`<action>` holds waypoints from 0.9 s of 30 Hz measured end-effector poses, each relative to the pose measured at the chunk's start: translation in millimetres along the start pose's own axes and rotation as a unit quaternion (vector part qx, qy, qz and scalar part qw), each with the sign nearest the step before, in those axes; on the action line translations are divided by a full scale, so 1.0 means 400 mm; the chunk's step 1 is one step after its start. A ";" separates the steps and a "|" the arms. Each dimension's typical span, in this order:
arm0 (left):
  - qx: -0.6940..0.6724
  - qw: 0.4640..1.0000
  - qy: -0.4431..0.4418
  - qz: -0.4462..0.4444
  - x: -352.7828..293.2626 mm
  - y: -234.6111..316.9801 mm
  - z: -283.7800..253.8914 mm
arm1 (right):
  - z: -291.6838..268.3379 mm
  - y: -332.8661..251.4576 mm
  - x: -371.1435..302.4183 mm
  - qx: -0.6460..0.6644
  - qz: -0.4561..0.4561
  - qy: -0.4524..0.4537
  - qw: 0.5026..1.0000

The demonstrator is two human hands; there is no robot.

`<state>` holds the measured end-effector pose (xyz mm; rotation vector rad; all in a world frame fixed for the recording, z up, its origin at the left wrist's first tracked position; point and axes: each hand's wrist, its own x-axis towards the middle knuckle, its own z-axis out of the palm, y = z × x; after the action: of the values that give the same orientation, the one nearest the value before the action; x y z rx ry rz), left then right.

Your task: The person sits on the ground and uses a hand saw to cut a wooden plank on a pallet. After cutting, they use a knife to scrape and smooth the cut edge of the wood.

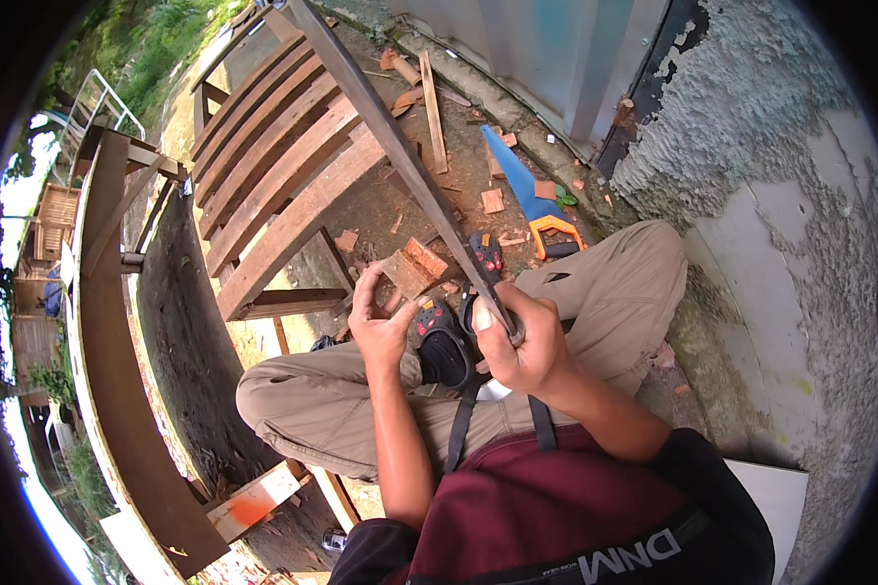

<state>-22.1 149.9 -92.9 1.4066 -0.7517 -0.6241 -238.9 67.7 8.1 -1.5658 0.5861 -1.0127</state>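
My left hand (381,330) is closed on a short wood block (410,274) with a rough, reddish notched face, held between thumb and fingers above my shoes. Just to its right, my right hand (529,343) wraps round the near end of a long dark wooden rail (400,146), thumb along its top. That rail runs away to the upper left, along a slatted wooden bench frame (307,200). The block is close to the rail; whether they touch I cannot tell.
A handsaw (522,180) with blue blade and orange handle lies on the ground at right, among wood offcuts (493,201) and a narrow wood strip (432,112). A metal sheet wall (546,58) and a rough plastered wall (751,127) border the right. A long curved plank (117,370) stands left.
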 end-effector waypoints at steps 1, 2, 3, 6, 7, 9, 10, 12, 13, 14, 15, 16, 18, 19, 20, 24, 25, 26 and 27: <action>0.007 1.000 0.000 0.002 0.002 -0.003 0.001 | 0.014 0.060 -0.038 -0.020 0.073 -0.013 0.997; 0.015 1.000 -0.002 0.006 0.008 0.000 0.001 | 0.030 0.132 -0.069 -0.090 0.219 -0.054 0.970; 0.017 0.999 -0.030 0.012 0.012 0.019 0.001 | 0.040 0.213 -0.125 -0.130 0.211 -0.057 0.967; 0.025 1.000 -0.016 0.005 -0.004 0.020 -0.002 | 0.030 0.237 -0.120 -0.166 0.215 -0.080 0.959; 0.034 0.999 -0.011 -0.004 -0.004 0.021 -0.007 | 0.026 0.205 -0.109 -0.161 0.229 -0.087 0.956; 0.049 0.999 0.003 -0.014 0.010 0.023 -0.017 | 0.009 0.121 -0.063 -0.108 0.201 -0.087 0.970; 0.034 0.999 -0.002 -0.009 0.014 0.021 -0.016 | 0.002 0.071 -0.041 -0.079 0.191 -0.090 0.974; 0.003 1.000 -0.006 -0.007 0.009 0.023 -0.007 | -0.015 -0.016 -0.005 -0.009 0.105 -0.047 0.993; 0.018 1.000 -0.007 -0.015 0.004 0.027 -0.007 | -0.024 -0.045 0.008 -0.002 0.067 -0.036 0.997; 0.017 1.000 -0.009 -0.010 0.001 0.027 -0.004 | -0.027 -0.060 0.013 0.006 0.029 -0.025 0.999; 0.016 1.000 -0.014 -0.006 0.001 0.030 0.000 | -0.023 -0.051 0.006 0.018 0.017 -0.013 1.000; 0.015 1.000 -0.020 -0.001 0.003 0.033 0.004 | -0.013 -0.025 -0.005 0.029 0.004 0.000 1.000; 0.016 1.000 -0.019 0.004 0.005 0.028 0.003 | 0.017 0.072 -0.054 -0.015 0.042 0.012 0.999; 0.018 1.000 -0.020 0.008 0.008 0.027 0.003 | 0.039 0.170 -0.098 -0.060 0.157 -0.046 0.985; 0.024 0.999 -0.030 0.012 0.007 0.028 0.002 | 0.048 0.235 -0.126 -0.105 0.268 -0.102 0.952; 0.044 0.999 -0.030 0.008 -0.027 0.030 -0.016 | 0.040 0.166 -0.135 -0.105 0.263 -0.096 0.954; 0.054 0.998 -0.026 0.003 -0.014 0.031 -0.016 | 0.028 0.141 -0.107 -0.093 0.255 -0.097 0.958; 0.063 0.998 -0.022 -0.002 -0.001 0.033 -0.015 | 0.018 0.112 -0.080 -0.081 0.247 -0.098 0.961; 0.063 0.998 -0.021 -0.004 0.001 0.035 -0.010 | 0.013 0.085 -0.065 -0.074 0.195 -0.071 0.975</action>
<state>-19.6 153.0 -78.8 1.5168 -0.8311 -0.6221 -242.6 83.2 -32.0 -1.5569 0.8448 -0.5678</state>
